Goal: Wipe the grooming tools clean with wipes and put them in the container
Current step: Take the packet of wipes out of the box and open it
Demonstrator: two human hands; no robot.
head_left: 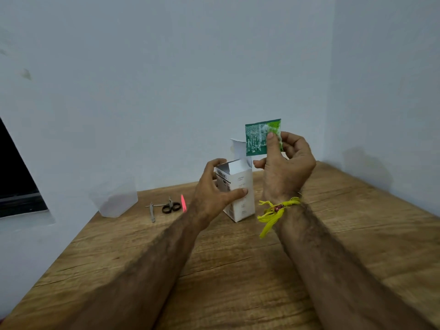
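My right hand pinches a green wipe sachet and holds it up above the white wipe box. The box stands upright on the table with its top flaps open. My left hand grips the box from its left side, thumb across the front. To the left on the table lie metal nail clippers, small black-handled scissors and a pink tool. A translucent plastic container stands at the back left by the wall.
The wooden table fills a wall corner, with white walls behind and to the right. A dark window sits at the left. A yellow thread band is tied on my right wrist.
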